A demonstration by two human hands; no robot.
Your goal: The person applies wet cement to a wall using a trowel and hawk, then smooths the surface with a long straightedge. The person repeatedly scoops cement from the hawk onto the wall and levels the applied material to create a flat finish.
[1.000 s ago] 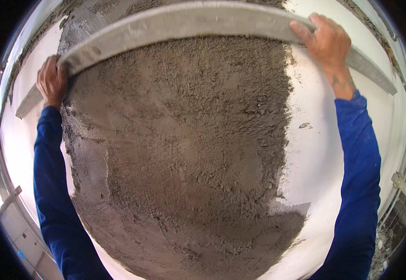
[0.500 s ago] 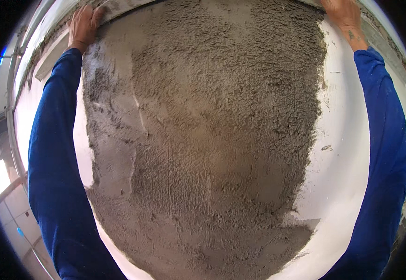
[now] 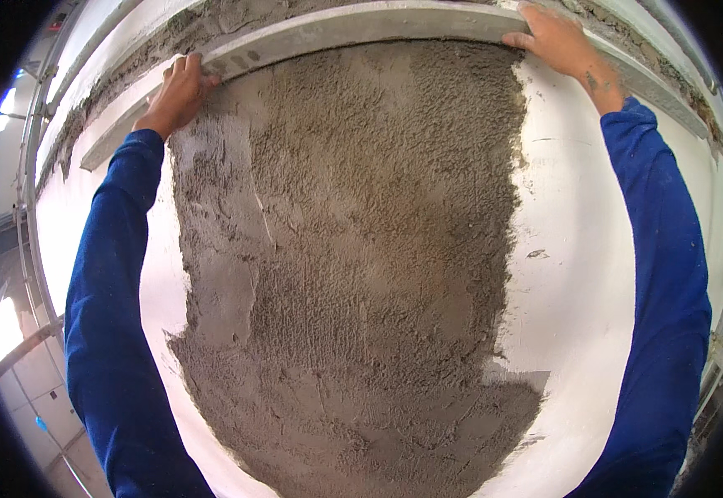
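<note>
**Long grey bar held two-handed across a wall of wet-looking mortar**

So the long grey bar (image 3: 336,31) ran right across the top of the frame, its ends dropping off toward the upper left and upper right. It looked bowed, but I'd blame the fisheye for that.

Left hand (image 3: 180,93) was clamped on it at upper left, right hand (image 3: 556,43) at upper right with the thumb on the near face. Both were closed around the bar, though I couldn't tell how the fingers sat on the back side. My guess on the wide spacing: it steadied the length and let both arms press evenly.

Below it, the rough grey mortar (image 3: 378,191) filled the middle of the frame, and the bar's lower edge seemed to sit right against it. Smooth white wall (image 3: 577,207) showed down both sides, so the bar overlapped the patch left and right, likely giving it something flat to bear on.

Blue sleeves (image 3: 664,249) came up from the bottom corners, arms raised high because the bar was up there. Metal poles (image 3: 25,191) stood at far left.
</note>
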